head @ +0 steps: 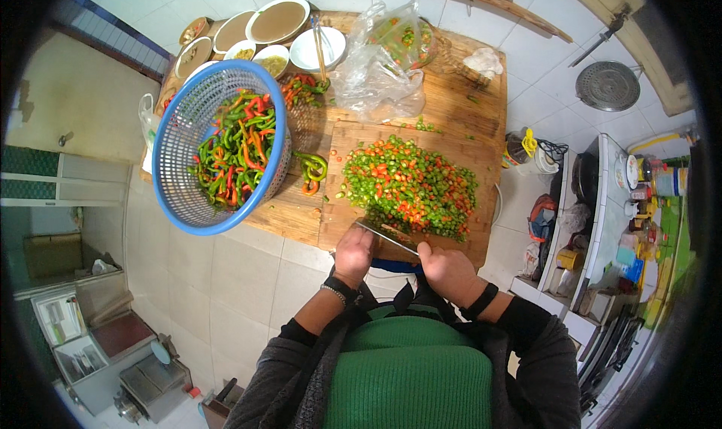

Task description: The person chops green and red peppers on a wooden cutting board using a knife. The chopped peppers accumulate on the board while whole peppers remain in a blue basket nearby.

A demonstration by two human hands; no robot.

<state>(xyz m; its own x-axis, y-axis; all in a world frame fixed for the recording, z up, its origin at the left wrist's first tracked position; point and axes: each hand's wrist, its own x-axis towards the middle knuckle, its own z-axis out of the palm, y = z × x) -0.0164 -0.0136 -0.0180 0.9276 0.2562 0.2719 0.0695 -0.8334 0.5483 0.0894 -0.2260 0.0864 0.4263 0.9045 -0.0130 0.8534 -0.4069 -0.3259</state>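
My right hand (451,271) is closed around the handle end of a kitchen knife (389,239) at the near edge of a wooden cutting board (333,226). My left hand (354,254) is curled at the blade's other end; its fingertips are hidden, so I cannot tell whether it grips the blade. Just beyond the knife spreads a wide heap of chopped green and red chili peppers (412,183). Left of the board, a few whole chili peppers (312,169) lie on the wooden table (462,110).
A blue plastic basket (161,175) of whole peppers stands on the left. Behind it are several bowls, including a white bowl (302,51) with chopsticks (317,42). A clear plastic bag (378,85) lies beyond the board. Cluttered kitchen shelves (595,203) run along the right.
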